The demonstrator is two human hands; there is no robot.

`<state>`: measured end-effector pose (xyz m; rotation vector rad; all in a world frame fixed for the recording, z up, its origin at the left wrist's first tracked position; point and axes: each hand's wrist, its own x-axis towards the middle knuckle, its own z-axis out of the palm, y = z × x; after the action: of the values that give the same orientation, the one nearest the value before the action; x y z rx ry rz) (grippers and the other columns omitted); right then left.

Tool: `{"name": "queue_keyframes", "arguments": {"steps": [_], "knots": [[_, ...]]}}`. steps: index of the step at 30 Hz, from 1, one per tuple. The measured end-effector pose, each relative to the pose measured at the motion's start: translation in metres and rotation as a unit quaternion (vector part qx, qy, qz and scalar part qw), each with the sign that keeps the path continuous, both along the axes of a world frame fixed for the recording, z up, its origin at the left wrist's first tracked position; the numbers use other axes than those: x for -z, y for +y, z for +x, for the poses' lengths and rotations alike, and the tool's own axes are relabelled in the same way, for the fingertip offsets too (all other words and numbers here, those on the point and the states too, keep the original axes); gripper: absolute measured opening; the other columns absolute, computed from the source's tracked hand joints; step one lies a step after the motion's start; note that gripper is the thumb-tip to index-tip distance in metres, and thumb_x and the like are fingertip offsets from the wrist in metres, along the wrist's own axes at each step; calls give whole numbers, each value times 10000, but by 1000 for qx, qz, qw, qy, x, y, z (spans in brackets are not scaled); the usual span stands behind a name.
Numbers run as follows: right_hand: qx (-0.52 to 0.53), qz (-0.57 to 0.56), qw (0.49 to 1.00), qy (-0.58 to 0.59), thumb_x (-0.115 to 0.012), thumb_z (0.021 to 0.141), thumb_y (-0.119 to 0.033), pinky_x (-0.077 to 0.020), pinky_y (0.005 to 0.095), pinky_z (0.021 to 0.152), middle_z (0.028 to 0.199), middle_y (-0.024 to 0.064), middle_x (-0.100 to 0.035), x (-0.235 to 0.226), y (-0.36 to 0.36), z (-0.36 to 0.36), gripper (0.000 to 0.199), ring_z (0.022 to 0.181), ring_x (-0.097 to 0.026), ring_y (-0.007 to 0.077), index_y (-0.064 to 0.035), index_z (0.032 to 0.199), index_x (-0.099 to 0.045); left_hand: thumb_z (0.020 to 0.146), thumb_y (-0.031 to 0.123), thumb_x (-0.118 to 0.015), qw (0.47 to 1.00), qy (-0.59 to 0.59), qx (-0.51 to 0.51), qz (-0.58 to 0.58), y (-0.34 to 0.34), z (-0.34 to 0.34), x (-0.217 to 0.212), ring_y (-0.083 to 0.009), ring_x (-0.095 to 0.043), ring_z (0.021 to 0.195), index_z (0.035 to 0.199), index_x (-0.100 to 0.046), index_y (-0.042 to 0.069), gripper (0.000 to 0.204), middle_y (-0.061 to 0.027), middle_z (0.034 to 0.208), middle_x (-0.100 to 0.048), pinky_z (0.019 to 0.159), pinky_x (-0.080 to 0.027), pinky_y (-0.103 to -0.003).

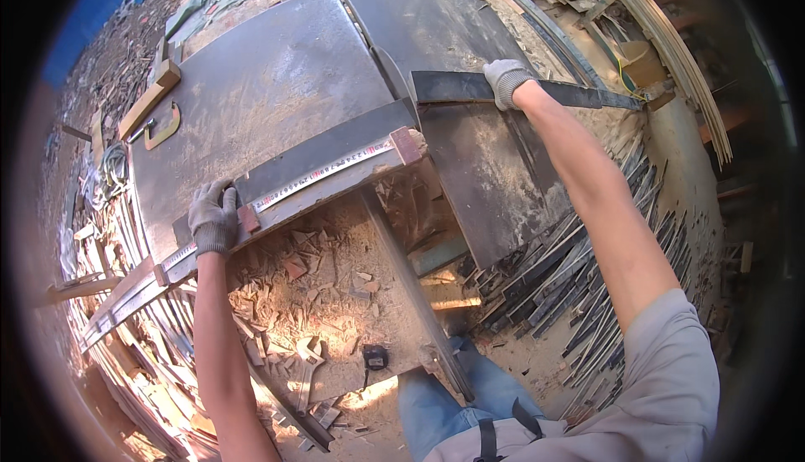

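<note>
At the far left of the frame, a wooden block (149, 99) and a yellowish C-shaped clamp (163, 127) lie on the grey steel table (268, 85). Just below them, left of centre, your gloved left hand (214, 220) is closed over the near end of the long fence bar (323, 179) with its measuring scale, fingers curled round the edge by a small reddish stop. The bar runs up and to the right to a reddish end block (406, 145) near the middle. Below it, wood chips cover a lower shelf (335, 294). In the upper right, your gloved right hand (506, 81) grips a dark flat strip (457, 87) lying across the table top. Dark slats (562, 286) pile at the lower right.
</note>
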<state>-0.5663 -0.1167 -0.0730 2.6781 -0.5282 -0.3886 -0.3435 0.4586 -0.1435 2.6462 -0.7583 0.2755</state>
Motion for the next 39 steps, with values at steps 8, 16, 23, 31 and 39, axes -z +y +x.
{"name": "queue_keyframes", "arguments": {"steps": [8,16,23,31,39], "knots": [[-69,13,997,-18,-817,659,-86,-593,448,939,1103,193,-705,-21,37,-121,468,1087,-703,362,-33,1108,-697,1012,262,-630,1000,6,20,8,6,3,13,-367,-644,1168,1187,-743,135,244,-138,1163,-714,1026,-505,-478],[-26,82,995,-43,-787,649,-146,-580,438,917,1103,149,-669,-125,41,-182,469,1144,-660,335,-79,1098,-671,994,228,-631,999,20,40,18,-10,-92,-58,-373,-625,1124,1154,-737,127,217,-126,1134,-705,1041,-480,-483],[-249,79,959,-107,-782,661,-144,-539,442,1010,1138,157,-677,-168,-31,-87,474,1213,-653,351,-53,1113,-670,960,213,-657,998,49,43,14,-27,-136,-128,-366,-628,1084,1151,-745,122,230,-131,1110,-704,1027,-474,-497],[-152,130,979,49,-832,653,-97,-593,470,910,1102,215,-702,-182,-39,-30,500,1086,-705,372,-42,1129,-692,962,220,-657,995,85,38,47,-28,-140,-153,-362,-630,1160,1187,-756,133,261,-123,1177,-713,1079,-453,-509],[-165,102,981,-32,-774,698,-157,-557,445,848,1019,191,-665,-196,-32,50,366,1013,-671,346,-50,1034,-679,935,197,-678,995,74,54,38,-28,-131,-161,-373,-628,1161,1223,-742,130,303,-127,1169,-704,1123,-446,-520]]}}
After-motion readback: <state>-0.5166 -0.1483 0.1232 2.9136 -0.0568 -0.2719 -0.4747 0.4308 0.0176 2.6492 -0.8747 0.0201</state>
